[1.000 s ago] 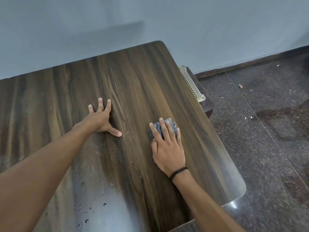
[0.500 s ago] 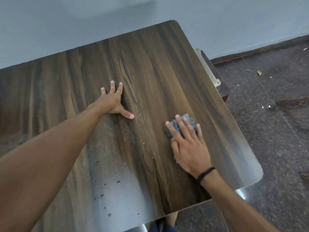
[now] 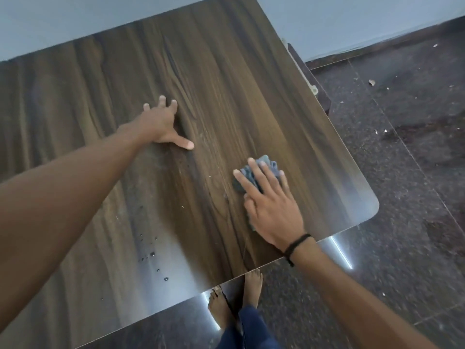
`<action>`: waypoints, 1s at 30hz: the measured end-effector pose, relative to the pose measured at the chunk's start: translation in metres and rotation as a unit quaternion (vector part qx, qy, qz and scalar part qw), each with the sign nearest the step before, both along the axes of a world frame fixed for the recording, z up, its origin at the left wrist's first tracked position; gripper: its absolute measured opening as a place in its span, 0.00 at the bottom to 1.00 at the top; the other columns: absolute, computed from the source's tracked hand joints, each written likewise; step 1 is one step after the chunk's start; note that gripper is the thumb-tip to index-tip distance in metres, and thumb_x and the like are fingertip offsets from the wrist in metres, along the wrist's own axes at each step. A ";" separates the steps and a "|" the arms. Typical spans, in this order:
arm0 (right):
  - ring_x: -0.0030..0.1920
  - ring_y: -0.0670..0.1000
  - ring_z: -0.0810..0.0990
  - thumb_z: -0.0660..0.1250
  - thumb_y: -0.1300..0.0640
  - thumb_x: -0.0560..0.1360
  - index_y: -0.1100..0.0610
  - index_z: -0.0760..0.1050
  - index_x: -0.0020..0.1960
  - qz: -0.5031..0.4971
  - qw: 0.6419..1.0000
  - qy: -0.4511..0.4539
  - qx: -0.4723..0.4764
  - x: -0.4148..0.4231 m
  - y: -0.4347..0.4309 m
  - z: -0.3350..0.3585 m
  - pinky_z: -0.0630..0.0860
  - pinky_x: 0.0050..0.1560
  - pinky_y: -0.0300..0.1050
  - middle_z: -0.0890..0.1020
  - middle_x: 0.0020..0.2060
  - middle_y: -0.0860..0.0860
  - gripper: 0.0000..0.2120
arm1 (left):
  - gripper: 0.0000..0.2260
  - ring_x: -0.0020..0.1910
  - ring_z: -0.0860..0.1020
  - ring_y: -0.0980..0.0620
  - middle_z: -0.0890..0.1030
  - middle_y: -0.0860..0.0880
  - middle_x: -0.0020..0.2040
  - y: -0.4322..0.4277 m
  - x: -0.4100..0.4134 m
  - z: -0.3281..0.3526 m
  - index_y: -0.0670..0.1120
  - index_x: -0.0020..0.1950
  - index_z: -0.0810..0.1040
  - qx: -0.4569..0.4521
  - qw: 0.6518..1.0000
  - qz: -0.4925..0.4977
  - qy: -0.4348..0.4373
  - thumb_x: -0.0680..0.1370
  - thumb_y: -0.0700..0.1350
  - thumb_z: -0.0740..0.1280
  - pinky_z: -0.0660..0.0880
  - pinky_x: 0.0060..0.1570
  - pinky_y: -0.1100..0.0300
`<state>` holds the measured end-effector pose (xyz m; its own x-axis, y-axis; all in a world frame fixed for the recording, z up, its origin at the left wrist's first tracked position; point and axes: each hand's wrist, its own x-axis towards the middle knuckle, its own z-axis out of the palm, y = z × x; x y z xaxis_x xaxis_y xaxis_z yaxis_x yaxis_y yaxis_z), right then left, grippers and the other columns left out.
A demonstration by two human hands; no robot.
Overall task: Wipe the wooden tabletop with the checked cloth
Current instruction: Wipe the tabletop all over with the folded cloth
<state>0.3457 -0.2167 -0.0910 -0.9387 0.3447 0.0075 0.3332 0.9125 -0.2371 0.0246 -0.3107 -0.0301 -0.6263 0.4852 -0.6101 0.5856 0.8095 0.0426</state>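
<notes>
Near the tabletop's right edge, the right hand (image 3: 270, 207) presses flat, fingers straight and spread, on the cloth (image 3: 259, 173), which bunches out beyond its fingertips. Farther left, the left hand (image 3: 161, 124) rests open-palmed on the tabletop (image 3: 226, 84).

One wide-angle camera, worn on the head, looks from above the near edge of the wooden tabletop (image 3: 226, 102), facing forward and steeply down. It is close: the tabletop fills most of the frame, skewed, its near edge slanting. Bare feet (image 3: 251, 283) show just below that edge, wall (image 3: 75, 18) beyond the far edge, floor (image 3: 402, 185) off its right side.
</notes>
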 end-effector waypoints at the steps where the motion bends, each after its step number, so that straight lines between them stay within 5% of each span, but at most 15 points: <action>1: 0.82 0.51 0.48 0.48 0.48 0.83 0.42 0.55 0.82 -0.012 1.000 -0.003 0.004 0.006 0.007 0.001 0.44 0.80 0.58 0.54 0.82 0.49 0.26 | 0.71 0.76 0.44 0.30 0.38 0.44 0.80 -0.005 0.009 -0.001 0.50 0.80 0.38 -0.004 1.000 -0.003 -0.006 0.46 0.76 0.68 0.52 0.72 0.37; 4: 0.82 0.54 0.49 0.51 0.50 0.83 0.45 0.57 0.81 -0.112 0.993 -0.006 -0.022 -0.015 0.005 0.010 0.44 0.80 0.59 0.55 0.82 0.52 0.27 | 0.72 0.76 0.37 0.32 0.32 0.49 0.78 -0.017 0.028 -0.005 0.52 0.78 0.33 -0.006 0.999 0.017 -0.043 0.47 0.75 0.69 0.49 0.72 0.36; 9: 0.82 0.51 0.49 0.49 0.49 0.83 0.43 0.56 0.81 0.004 1.000 -0.007 0.000 0.025 -0.012 0.003 0.45 0.80 0.58 0.55 0.82 0.49 0.27 | 0.69 0.76 0.36 0.33 0.31 0.50 0.78 -0.018 0.033 -0.006 0.53 0.78 0.32 0.008 1.000 0.018 -0.023 0.53 0.71 0.76 0.52 0.72 0.33; 12: 0.82 0.53 0.50 0.48 0.50 0.82 0.45 0.59 0.81 -0.103 0.994 -0.010 -0.017 0.011 -0.009 0.010 0.45 0.81 0.58 0.56 0.82 0.51 0.27 | 0.70 0.76 0.37 0.33 0.32 0.50 0.78 -0.020 0.033 -0.003 0.53 0.78 0.32 0.002 0.999 0.025 -0.026 0.53 0.70 0.76 0.53 0.71 0.33; 16: 0.82 0.50 0.49 0.49 0.49 0.83 0.42 0.56 0.81 0.007 1.000 -0.007 0.002 0.047 -0.024 0.002 0.49 0.80 0.58 0.55 0.82 0.49 0.27 | 0.72 0.76 0.37 0.34 0.32 0.51 0.78 -0.021 0.037 -0.002 0.54 0.78 0.33 0.008 0.999 0.020 -0.028 0.47 0.73 0.73 0.53 0.71 0.33; 20: 0.82 0.51 0.48 0.49 0.50 0.82 0.43 0.58 0.81 -0.122 0.992 -0.011 -0.020 0.042 -0.009 0.010 0.45 0.81 0.57 0.55 0.82 0.50 0.27 | 0.74 0.76 0.37 0.33 0.32 0.50 0.78 -0.020 0.033 0.000 0.54 0.78 0.32 0.003 0.999 0.021 -0.037 0.44 0.73 0.71 0.52 0.71 0.31; 25: 0.82 0.49 0.47 0.48 0.49 0.83 0.41 0.53 0.82 -0.003 1.000 -0.018 -0.005 0.074 -0.015 0.005 0.46 0.81 0.55 0.53 0.82 0.48 0.27 | 0.73 0.76 0.38 0.34 0.33 0.51 0.78 -0.023 0.035 -0.005 0.54 0.78 0.34 0.015 1.000 0.012 -0.023 0.44 0.75 0.70 0.52 0.72 0.32; 28: 0.82 0.52 0.49 0.48 0.50 0.82 0.44 0.58 0.81 -0.146 0.989 -0.015 -0.016 0.051 -0.001 0.012 0.41 0.80 0.54 0.55 0.82 0.51 0.27 | 0.74 0.76 0.38 0.33 0.32 0.51 0.78 -0.020 0.032 -0.002 0.54 0.78 0.33 0.010 0.999 0.018 -0.032 0.42 0.74 0.70 0.52 0.71 0.32; 30: 0.82 0.55 0.51 0.50 0.50 0.82 0.46 0.59 0.81 -0.132 0.991 -0.018 -0.020 0.035 -0.030 0.014 0.43 0.80 0.55 0.57 0.82 0.53 0.27 | 0.74 0.76 0.38 0.33 0.31 0.50 0.78 -0.021 0.032 -0.002 0.54 0.78 0.33 0.013 0.999 0.019 -0.036 0.43 0.74 0.70 0.51 0.71 0.32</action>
